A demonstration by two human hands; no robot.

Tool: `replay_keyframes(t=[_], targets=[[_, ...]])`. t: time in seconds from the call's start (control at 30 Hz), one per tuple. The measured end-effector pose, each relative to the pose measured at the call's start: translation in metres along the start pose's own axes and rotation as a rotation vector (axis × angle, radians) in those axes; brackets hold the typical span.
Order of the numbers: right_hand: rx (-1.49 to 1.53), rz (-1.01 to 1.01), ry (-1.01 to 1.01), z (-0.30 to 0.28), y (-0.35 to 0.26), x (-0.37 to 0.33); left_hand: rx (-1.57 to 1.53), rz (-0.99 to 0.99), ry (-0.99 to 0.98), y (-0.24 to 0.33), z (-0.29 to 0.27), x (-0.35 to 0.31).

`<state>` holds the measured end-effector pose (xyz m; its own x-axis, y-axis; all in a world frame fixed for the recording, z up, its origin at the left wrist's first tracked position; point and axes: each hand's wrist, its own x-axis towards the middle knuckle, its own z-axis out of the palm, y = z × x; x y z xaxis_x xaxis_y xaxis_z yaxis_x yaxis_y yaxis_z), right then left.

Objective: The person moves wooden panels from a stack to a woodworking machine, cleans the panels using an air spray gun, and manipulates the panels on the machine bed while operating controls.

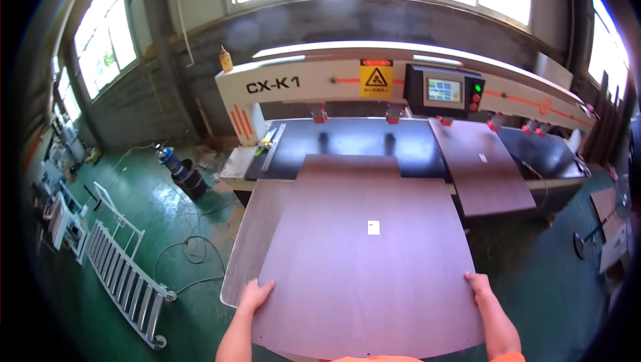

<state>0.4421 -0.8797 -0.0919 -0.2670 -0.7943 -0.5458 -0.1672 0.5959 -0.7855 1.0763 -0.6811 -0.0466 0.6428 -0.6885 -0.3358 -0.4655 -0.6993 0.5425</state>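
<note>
One white label [374, 228] marks the brown panel [360, 282] clasped by left grip [254, 294] and right grip [479, 284]

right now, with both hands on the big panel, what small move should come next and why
Probably ease the big panel slightly forward, keeping it level: the left hand and right hand hold its opposite sides near the close end, and in this view its far edge stops short of the red fittings, with black tabletop showing between.

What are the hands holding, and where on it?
The big brown panel: the left hand holds its left edge, the right hand its right edge, thumbs on top.
</note>
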Motion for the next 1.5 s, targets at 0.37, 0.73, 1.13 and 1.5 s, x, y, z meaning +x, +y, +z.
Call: replay_keyframes(t=[0.37, 0.73, 1.13, 1.5], targets=[[0.077, 0.163, -0.192, 0.053, -0.059, 0.224, 0.202, -0.101, 0.083, 0.067, 0.077, 0.058], [0.130, 0.194, -0.172, 0.111, -0.061, 0.293, 0.873, 0.695, -0.368, 0.226, 0.217, 0.041], [0.132, 0.183, -0.152, 0.121, -0.116, 0.323, 0.873, 0.694, -0.340, 0.264, 0.231, 0.082], [0.039, 0.094, -0.012, 0.130, -0.156, 0.325, 0.845, 0.674, -0.369, 0.287, 0.234, 0.099]])
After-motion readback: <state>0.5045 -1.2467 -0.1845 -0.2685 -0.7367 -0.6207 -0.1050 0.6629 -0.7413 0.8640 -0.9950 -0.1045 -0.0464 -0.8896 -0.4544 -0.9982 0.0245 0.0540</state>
